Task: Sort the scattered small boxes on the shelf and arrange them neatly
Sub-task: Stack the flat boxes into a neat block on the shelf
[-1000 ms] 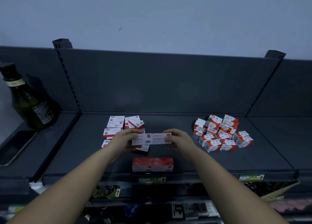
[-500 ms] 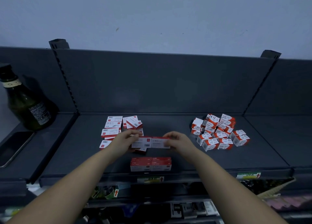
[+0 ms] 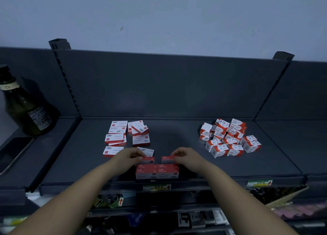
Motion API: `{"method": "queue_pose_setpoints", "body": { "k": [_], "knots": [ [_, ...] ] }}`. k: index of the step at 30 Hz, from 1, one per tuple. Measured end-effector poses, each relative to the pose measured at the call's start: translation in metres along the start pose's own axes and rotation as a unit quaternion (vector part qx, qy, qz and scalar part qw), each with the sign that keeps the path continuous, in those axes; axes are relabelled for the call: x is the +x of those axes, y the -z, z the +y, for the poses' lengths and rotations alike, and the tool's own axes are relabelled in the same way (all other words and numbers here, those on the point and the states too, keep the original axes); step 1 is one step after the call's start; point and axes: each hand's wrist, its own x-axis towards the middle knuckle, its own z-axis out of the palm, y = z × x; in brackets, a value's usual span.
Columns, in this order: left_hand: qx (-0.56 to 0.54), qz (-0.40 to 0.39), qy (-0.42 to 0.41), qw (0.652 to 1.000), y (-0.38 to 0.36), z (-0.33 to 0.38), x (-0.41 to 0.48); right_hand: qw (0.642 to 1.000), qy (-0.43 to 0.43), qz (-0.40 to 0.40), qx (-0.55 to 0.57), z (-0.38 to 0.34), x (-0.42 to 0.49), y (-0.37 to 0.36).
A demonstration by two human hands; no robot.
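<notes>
Near the front edge of the dark grey shelf (image 3: 177,128) stands a neat stack of flat red-and-white boxes (image 3: 157,171), two side by side. My left hand (image 3: 128,156) pinches one flat box (image 3: 149,159) just above the stack's left half. Over the right half, my right hand (image 3: 187,157) pinches another flat box (image 3: 167,158). A small gap separates the two held boxes. Scattered flat boxes (image 3: 123,134) lie at the back left. At the back right sits a heap of small cube-shaped red-and-white boxes (image 3: 228,139).
A dark green bottle (image 3: 24,109) stands on the neighbouring shelf at the left, with a phone (image 3: 12,153) lying in front of it. Price labels (image 3: 156,187) hang on the shelf's front edge. Lower shelves hold more goods.
Both hands came down and toward me with the two boxes, from mid-air to just above the front stack. The boxes, held end to end before, now have a gap between them.
</notes>
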Motion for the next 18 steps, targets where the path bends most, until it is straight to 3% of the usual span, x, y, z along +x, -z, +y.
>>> {"method": "queue_pose_setpoints", "body": {
  "k": [18],
  "knots": [
    [-0.042,-0.016,-0.009,0.999,-0.0089,0.0046,-0.0032,0.999,0.010,-0.025,0.025,0.0054,-0.0039,-0.0093]
  ]
}}
